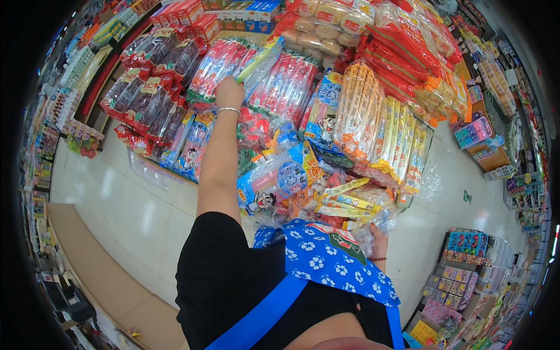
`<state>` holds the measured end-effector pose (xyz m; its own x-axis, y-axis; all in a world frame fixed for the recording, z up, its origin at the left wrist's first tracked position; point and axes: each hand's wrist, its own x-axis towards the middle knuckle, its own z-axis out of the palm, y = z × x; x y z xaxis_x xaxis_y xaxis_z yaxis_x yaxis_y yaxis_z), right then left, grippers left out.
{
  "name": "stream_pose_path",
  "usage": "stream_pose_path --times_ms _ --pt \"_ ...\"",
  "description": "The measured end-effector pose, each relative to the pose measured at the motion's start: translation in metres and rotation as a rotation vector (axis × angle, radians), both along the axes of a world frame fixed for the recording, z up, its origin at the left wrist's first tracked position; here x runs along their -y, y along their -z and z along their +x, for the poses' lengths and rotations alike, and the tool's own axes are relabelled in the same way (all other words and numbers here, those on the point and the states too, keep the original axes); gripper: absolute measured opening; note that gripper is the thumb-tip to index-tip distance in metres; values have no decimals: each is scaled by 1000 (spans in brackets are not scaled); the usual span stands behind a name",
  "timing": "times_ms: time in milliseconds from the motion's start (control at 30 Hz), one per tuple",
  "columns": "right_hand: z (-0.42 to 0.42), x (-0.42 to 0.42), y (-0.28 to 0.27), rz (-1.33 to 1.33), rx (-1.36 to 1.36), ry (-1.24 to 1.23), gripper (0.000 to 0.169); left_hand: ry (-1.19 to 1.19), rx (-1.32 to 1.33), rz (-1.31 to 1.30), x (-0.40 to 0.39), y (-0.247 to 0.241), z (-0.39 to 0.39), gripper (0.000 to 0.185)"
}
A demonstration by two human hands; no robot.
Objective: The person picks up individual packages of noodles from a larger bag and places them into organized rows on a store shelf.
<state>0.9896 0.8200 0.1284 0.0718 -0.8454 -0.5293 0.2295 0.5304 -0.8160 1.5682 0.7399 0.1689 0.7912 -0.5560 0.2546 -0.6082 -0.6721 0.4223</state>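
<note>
My left hand [229,92], with a silver bangle at its wrist, reaches over the display. Its fingers are at the lower end of a yellow-green and clear plastic snack pack [261,61], tilted among bundles of red-and-white wrapped sticks [288,85]. Low on the right, my right hand [379,241] grips the crumpled film of a clear plastic bag [365,236]. Several loose yellow snack sticks [345,204] lie near that bag. Between my arms rests a blue snack pack [280,177] with a cartoon figure. Some of my fingers are hidden.
Red-topped bags of dark food [148,96] are piled at the left, orange-wrapped stick bundles [358,109] at the right. Bags of round pale biscuits [332,17] stand behind. A tan counter [118,280] curves along the lower left. Shelves with small goods [459,280] line the right.
</note>
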Motion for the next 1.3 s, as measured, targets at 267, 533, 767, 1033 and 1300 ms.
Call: stream_pose_path --times_ms 267,533,767,1033,1300 --pt "-9 2 12 -22 -35 -25 49 521 478 -65 19 20 -107 20" --pt "-20 3 22 13 7 -22 53 661 153 -38 25 92 -165 24" --pt "-13 6 27 -50 -27 -28 40 504 -515 -223 29 49 -185 27" --pt "-10 6 18 -33 -20 -51 51 604 -608 -133 64 30 -187 47" --pt "5 6 0 -9 -62 -90 52 532 -580 -188 58 12 -225 66"
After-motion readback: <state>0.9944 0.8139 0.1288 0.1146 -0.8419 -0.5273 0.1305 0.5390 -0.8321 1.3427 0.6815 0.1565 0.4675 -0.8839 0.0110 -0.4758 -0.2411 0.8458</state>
